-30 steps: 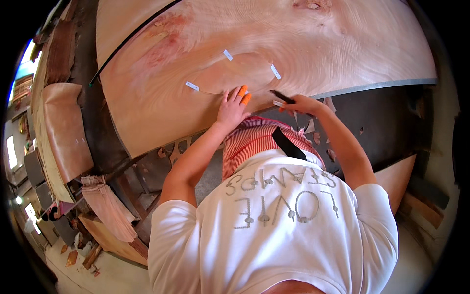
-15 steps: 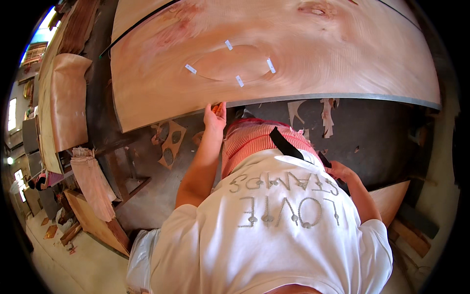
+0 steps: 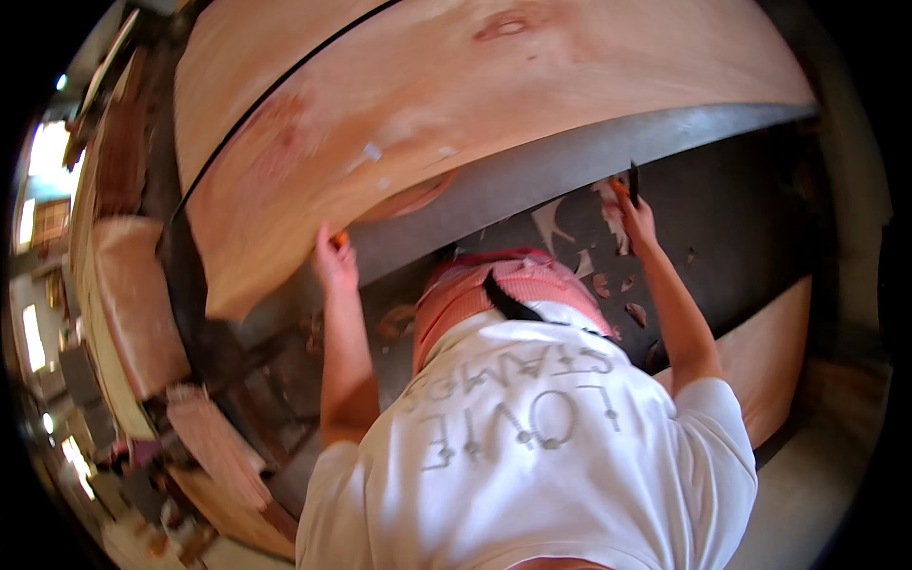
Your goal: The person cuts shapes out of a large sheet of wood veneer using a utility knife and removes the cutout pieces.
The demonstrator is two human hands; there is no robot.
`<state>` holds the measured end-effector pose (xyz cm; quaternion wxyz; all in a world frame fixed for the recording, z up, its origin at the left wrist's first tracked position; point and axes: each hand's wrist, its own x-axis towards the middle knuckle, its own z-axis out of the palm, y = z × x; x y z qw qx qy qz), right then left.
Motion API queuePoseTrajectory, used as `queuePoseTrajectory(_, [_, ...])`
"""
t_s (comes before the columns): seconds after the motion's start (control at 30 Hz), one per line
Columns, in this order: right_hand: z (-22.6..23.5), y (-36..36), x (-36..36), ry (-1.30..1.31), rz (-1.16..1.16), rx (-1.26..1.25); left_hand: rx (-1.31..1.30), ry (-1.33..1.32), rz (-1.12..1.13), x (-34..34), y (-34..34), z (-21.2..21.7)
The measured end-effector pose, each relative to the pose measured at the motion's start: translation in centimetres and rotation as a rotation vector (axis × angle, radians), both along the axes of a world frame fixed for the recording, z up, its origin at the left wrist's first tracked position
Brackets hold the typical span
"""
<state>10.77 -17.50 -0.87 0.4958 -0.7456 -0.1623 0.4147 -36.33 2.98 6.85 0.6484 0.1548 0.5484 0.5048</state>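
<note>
Left hand (image 3: pixel 334 258) grips near edge of large pale reddish wood veneer sheet (image 3: pixel 456 114). Right hand (image 3: pixel 638 217) closed around dark knife (image 3: pixel 633 182), over dark bench (image 3: pixel 741 218).

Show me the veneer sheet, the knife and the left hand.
veneer sheet (image 3: pixel 494 104), head view, bare middle of the sheet
knife (image 3: pixel 634 182), head view, dark blade
left hand (image 3: pixel 334 261), head view, back of the hand

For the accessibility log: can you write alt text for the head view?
A person's left hand grips the edge of a large pinkish wood veneer sheet, while the right hand holds a thin dark blade tool over a dark grey worktable strewn with veneer scraps.
</note>
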Motion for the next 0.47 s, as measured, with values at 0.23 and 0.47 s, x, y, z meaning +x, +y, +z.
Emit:
queuePoseTrajectory(0.23, [2.6, 14.1, 11.0, 0.087, -0.739, 0.268, -0.004, 0.137, -0.045, -1.1, -2.5, -0.4])
queuePoseTrajectory(0.47, [-3.6, 11.4, 12.4, 0.131, -0.576, 0.409, -0.177, 0.199, -0.031, -2.9, -5.0, -2.0])
